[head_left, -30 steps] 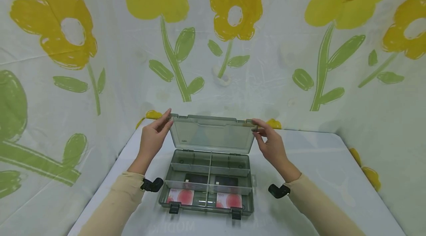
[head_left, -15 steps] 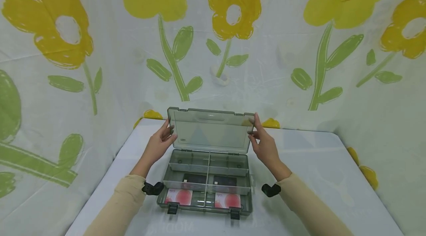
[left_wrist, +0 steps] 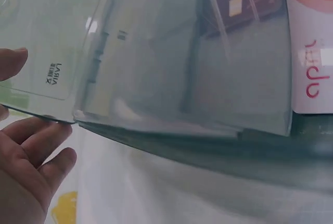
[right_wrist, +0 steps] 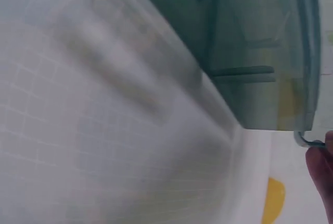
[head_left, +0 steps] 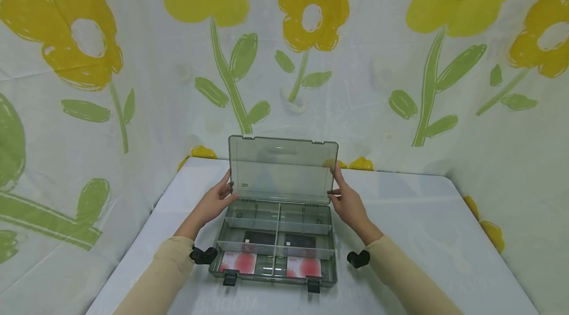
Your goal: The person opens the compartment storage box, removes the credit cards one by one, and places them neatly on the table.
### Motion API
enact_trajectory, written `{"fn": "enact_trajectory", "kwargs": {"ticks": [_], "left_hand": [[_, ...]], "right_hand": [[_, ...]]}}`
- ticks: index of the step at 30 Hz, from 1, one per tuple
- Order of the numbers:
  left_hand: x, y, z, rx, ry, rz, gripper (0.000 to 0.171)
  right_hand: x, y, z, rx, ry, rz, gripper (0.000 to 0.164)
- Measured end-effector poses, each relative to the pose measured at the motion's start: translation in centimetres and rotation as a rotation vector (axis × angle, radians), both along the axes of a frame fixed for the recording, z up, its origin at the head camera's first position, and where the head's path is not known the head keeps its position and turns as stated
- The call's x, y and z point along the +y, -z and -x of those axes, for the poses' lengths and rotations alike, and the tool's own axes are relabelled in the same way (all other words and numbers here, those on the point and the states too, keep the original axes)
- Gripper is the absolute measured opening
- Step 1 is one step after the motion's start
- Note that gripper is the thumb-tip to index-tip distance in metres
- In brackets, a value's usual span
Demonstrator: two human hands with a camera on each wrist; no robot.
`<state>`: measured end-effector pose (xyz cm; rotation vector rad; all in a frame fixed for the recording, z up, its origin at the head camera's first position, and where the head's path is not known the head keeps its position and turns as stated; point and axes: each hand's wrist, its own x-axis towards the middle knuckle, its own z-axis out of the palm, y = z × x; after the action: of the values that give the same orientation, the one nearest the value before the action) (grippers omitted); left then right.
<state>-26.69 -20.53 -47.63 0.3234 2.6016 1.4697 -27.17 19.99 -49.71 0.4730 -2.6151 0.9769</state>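
Observation:
A translucent grey compartment box (head_left: 304,229) lies on the table, its hinged lid (head_left: 280,174) raised and leaning back. My left hand (head_left: 217,202) holds the lid's left edge low down, near the hinge; in the left wrist view the thumb (left_wrist: 11,63) lies over the lid and the fingers (left_wrist: 44,143) are at its edge. My right hand (head_left: 349,206) holds the lid's right edge at about the same height, mostly out of frame in the right wrist view. Pink-and-white cards (head_left: 239,262) lie in the front compartments, and dark flat pieces (head_left: 260,238) in the middle ones.
Two black latches (head_left: 229,278) hang at the box's front edge. The white table (head_left: 422,236) extends to both sides of the box. Behind it hangs a white cloth (head_left: 355,93) printed with yellow flowers.
The lid has swung further back and up, away from me. Both hands have slid down its side edges from the top corners towards the hinge. The box has hardly moved.

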Motion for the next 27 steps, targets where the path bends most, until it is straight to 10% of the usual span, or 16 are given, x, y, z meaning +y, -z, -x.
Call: {"fn": "enact_trajectory", "kwargs": {"ticks": [27], "left_hand": [[-0.9,1.4,0.6,-0.234,0.149,0.115,0.105]], "right_hand": [[0.6,1.5,0.7,-0.287,-0.098,-0.025,0.083]]}}
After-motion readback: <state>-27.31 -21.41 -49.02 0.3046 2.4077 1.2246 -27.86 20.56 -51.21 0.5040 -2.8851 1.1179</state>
